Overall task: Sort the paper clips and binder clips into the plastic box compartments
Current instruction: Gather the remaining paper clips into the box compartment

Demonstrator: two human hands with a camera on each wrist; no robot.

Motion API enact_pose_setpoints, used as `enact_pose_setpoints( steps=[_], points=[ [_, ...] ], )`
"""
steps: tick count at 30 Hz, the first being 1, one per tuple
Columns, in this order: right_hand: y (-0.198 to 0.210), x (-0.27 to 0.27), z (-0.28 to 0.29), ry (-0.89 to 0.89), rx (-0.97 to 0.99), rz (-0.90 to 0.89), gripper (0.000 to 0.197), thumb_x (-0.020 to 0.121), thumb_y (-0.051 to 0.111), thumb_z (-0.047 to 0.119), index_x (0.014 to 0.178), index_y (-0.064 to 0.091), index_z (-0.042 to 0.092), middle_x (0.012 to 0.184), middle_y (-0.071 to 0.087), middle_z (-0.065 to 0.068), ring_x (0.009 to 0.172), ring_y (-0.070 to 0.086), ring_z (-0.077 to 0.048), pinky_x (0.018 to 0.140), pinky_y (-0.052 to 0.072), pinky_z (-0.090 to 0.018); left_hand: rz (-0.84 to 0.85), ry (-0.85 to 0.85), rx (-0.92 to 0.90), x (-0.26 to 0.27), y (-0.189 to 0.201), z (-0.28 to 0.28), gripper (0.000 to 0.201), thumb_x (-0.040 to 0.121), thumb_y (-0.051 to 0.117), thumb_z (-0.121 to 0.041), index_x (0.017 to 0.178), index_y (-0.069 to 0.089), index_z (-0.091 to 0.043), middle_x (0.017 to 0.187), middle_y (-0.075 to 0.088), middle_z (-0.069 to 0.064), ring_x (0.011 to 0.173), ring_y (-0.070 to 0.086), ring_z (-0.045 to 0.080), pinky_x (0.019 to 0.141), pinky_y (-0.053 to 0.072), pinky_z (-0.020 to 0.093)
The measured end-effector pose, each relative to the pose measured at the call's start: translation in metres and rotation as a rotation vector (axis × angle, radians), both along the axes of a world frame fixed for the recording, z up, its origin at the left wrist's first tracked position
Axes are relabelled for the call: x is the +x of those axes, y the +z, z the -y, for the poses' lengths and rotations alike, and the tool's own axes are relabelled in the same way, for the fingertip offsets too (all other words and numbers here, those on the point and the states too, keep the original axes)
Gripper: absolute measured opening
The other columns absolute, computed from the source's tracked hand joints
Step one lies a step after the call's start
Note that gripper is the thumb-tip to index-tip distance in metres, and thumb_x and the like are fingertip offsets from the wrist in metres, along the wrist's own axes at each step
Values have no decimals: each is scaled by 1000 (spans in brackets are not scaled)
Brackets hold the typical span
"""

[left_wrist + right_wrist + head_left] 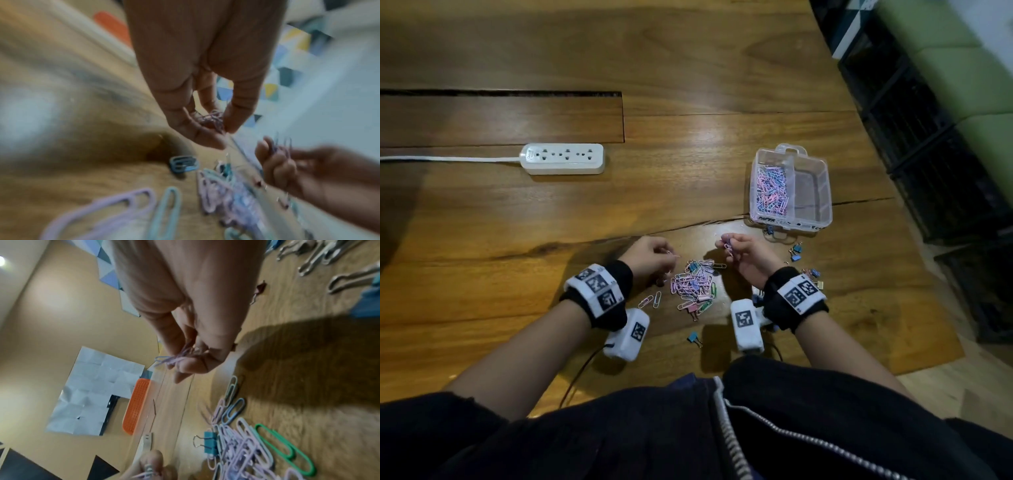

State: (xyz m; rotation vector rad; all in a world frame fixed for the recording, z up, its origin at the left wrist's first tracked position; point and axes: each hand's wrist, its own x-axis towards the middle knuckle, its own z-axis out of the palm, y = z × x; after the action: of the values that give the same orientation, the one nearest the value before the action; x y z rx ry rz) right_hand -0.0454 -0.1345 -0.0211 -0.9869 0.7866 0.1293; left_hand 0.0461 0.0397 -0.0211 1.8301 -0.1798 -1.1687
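Observation:
A heap of pastel paper clips (697,286) lies on the wooden table between my hands. My left hand (654,258) hovers just left of the heap and pinches a few paper clips (211,119). My right hand (739,251) is raised right of the heap with its fingers curled round a small bunch of purple paper clips (174,357). The clear plastic box (791,190) stands farther right; its left compartment holds many paper clips, its right compartment looks empty. Small binder clips (796,251) lie scattered right of my right hand, and one blue binder clip (694,338) lies near me.
A white power strip (563,158) with its cable lies at the back left. A long slot (500,93) is cut into the table behind it. The table's right edge (914,240) runs diagonally past the box, with dark crates beyond.

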Motion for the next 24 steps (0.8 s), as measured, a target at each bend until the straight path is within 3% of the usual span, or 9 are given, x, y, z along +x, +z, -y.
enact_pose_setpoints(
  steps=[3, 6, 9, 11, 13, 15, 19, 22, 24],
  points=[
    [3, -6, 2, -18, 80, 3, 25, 92, 31, 3, 79, 52, 8, 74, 52, -4, 58, 49, -8, 50, 42, -14, -332, 216, -175, 5, 3, 5, 25, 87, 30, 8, 71, 45, -5, 70, 46, 11, 59, 46, 19, 43, 46, 20],
    [6, -12, 3, -16, 167, 9, 28, 92, 30, 14, 72, 49, 10, 60, 52, -1, 49, 47, -8, 45, 42, -16, -442, 199, -265, 4, 3, 11, 27, 81, 22, 3, 66, 42, -6, 68, 45, 10, 57, 43, 18, 46, 41, 20],
    [6, -14, 5, 34, 91, -50, 35, 93, 38, 28, 61, 43, 16, 49, 43, 4, 47, 38, -10, 48, 32, -21, -255, 115, -154, 1, 1, 22, 27, 91, 38, -12, 64, 41, -13, 64, 42, 2, 52, 38, 12, 45, 34, 19],
    [4, -14, 4, 96, -147, -104, 38, 90, 48, 32, 56, 40, 18, 49, 37, 5, 45, 32, -11, 46, 26, -20, 107, -64, 33, -1, 0, 28, 23, 88, 54, -18, 67, 45, -15, 67, 45, -1, 55, 41, 11, 46, 36, 18],
    [1, -15, -1, 193, -461, -135, 33, 87, 56, 29, 59, 43, 17, 54, 41, 5, 44, 40, -10, 45, 31, -19, 424, -294, 172, -1, -2, 31, 12, 81, 66, -20, 78, 56, -13, 81, 56, 0, 71, 49, 12, 59, 40, 21],
    [-4, -15, -7, 334, -745, -177, 19, 84, 61, 27, 71, 53, 15, 62, 52, 5, 52, 52, -6, 49, 38, -18, 534, -434, 225, -2, -5, 32, 16, 79, 69, -22, 89, 65, -10, 95, 62, 3, 84, 51, 12, 73, 40, 23],
    [-15, -17, -11, 502, -993, -214, 18, 80, 66, 24, 94, 60, 12, 75, 54, 5, 68, 48, -9, 54, 33, -17, 522, -399, 268, -2, -3, 35, 21, 84, 63, -23, 93, 69, -5, 89, 64, 4, 80, 52, 12, 73, 41, 24],
    [-15, -15, -15, 526, -1032, -174, 25, 76, 70, 22, 97, 58, 14, 74, 47, 10, 66, 43, -6, 55, 29, -17, 297, -233, 219, 1, -1, 37, 21, 87, 60, -23, 83, 68, -4, 67, 57, -2, 62, 49, 10, 56, 38, 21],
    [-17, -14, -17, 583, -1097, -152, 27, 75, 71, 21, 98, 59, 15, 86, 49, 5, 78, 46, -12, 66, 33, -20, 159, -131, 215, 3, 2, 39, 19, 86, 61, -24, 78, 66, -8, 67, 55, -2, 61, 47, 9, 55, 36, 22]
  ],
)
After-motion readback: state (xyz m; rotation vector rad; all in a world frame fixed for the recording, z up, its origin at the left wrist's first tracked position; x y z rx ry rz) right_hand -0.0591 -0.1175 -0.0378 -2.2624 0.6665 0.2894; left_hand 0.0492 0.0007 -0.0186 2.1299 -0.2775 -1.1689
